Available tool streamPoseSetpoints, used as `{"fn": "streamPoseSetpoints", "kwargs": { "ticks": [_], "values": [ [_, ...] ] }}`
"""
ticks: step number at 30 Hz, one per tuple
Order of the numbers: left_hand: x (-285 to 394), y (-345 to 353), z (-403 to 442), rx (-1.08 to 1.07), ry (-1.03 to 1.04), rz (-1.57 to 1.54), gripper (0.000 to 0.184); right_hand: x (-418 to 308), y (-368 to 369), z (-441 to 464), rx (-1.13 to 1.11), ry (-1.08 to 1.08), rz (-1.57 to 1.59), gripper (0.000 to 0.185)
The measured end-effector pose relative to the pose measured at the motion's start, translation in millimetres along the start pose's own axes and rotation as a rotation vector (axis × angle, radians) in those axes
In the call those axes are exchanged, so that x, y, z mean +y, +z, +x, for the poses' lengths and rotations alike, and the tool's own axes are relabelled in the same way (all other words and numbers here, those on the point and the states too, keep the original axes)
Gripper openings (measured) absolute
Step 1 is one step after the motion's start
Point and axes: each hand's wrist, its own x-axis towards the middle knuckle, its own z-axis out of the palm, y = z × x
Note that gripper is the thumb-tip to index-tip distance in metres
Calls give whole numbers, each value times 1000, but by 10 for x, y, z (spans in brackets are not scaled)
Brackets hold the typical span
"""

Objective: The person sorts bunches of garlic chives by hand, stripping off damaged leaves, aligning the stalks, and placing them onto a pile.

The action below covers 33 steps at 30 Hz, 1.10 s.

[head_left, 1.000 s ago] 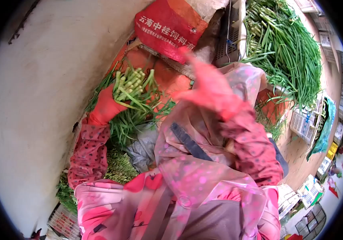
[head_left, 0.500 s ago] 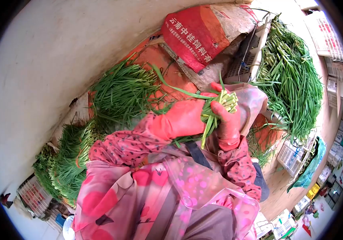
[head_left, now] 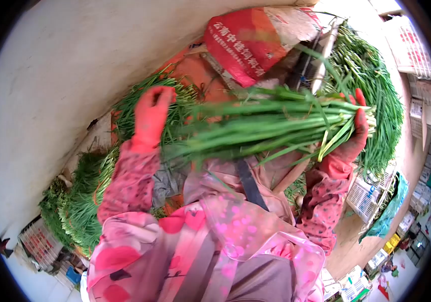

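Here, in the head view, the right hand, wearing a red glove, is holding a bunch of long green leaves by its pale stem ends; its grip is clamping around the stems, with fingers showing above and below them; the bunch is lying roughly level across the picture, its leafy end blurring and reaching toward the left side, above the pink apron. The left hand, also gloved in red, is hovering at or over a leafy pile beside the pale wall; its fingers are curling toward the thumb, though I cannot tell whether that grip is closing on anything.

Around the hands, more greens are lying about; tied bundles are resting at the lower left, near a crate with red marks; a large heap of greens is spreading just beyond the right hand; a red and white sack with white lettering is lying above the held bunch, partly covering an orange surface. At the right, a white crate is standing below the large heap, with a teal sheet hanging beside it; crumpled grey plastic is showing beside the left sleeve.
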Motion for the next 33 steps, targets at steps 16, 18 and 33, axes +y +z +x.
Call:
{"fn": "streamPoseSetpoints", "kwargs": {
  "ticks": [16, 18, 33],
  "values": [
    [636, 2129, -757, -992, -496, -1439, 87, -171, -106, -1280, -257, -329, -776, 61],
    [587, 2055, -731, -1034, -695, -1473, 77, -343, -97, -1377, -503, -270, -1010, 62],
    [1241, 2767, -1070, -1262, 108, -584, 54, -980, -1203, -767, -172, 220, -304, 82]
  ]
}}
